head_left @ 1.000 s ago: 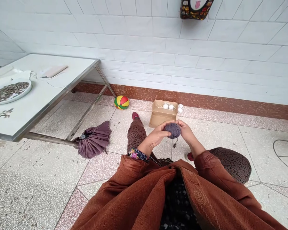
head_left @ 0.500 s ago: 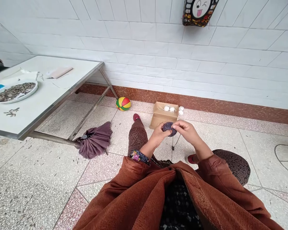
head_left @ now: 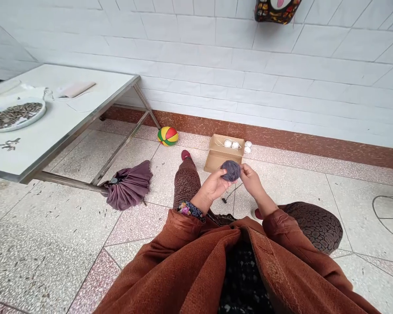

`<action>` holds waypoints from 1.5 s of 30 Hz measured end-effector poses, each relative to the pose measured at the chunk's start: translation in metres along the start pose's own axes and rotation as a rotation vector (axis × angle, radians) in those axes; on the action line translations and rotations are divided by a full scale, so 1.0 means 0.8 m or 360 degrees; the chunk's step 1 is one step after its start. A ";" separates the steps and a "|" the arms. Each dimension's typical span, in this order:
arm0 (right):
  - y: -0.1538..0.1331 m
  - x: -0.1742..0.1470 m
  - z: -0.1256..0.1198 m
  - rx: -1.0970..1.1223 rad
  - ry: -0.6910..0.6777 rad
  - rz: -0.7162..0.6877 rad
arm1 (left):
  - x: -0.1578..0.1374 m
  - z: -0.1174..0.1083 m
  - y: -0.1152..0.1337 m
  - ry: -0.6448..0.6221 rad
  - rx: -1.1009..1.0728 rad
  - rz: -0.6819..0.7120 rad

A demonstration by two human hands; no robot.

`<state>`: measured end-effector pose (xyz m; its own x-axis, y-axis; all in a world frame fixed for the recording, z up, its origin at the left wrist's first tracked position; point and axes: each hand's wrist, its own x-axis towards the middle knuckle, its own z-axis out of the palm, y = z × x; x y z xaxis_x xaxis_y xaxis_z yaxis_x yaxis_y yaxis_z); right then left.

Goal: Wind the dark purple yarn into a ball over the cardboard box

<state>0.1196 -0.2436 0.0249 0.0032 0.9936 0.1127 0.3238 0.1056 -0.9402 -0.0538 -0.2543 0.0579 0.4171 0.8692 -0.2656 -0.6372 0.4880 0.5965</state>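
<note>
A ball of dark purple-grey yarn (head_left: 231, 170) rests in my left hand (head_left: 215, 185), whose fingers and thumb are curled round its lower left side. My right hand (head_left: 250, 179) is at the ball's right edge, fingertips pinched together on the yarn. A dark strand (head_left: 232, 192) hangs below the hands, with a small dark lump at its end. Beyond the ball, an open cardboard box (head_left: 216, 162) on the floor holds white balls (head_left: 228, 143) with loose white thread.
More white balls (head_left: 247, 147) lie beside the box. A colourful ball (head_left: 167, 136) sits near the leg of a white table (head_left: 81, 114), which bears a plate of seeds (head_left: 15, 116). Purple pleated cloth (head_left: 129, 185) lies by the table frame. A patterned bag (head_left: 275, 15) hangs on the wall.
My right hand has shifted left and down from over the ball to its right edge, showing more of the ball. The hanging strand has swung left. The whole view has tilted slightly downward.
</note>
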 end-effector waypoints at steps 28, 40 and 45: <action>0.024 -0.004 -0.017 -0.0088 -0.0143 -0.0033 | -0.004 0.001 -0.004 -0.0319 0.0299 -0.0163; 0.028 -0.030 -0.020 -0.0440 -0.0292 -0.0281 | 0.003 -0.011 0.003 -0.0063 0.0250 -0.0053; 0.012 -0.040 -0.020 -0.0454 -0.0472 -0.0364 | 0.002 -0.012 0.000 0.0052 0.0369 0.0003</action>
<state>0.1378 -0.2748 0.0172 -0.3557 0.9188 0.1709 0.5317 0.3494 -0.7715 -0.0592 -0.2524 0.0505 0.3926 0.8741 -0.2861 -0.4707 0.4582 0.7540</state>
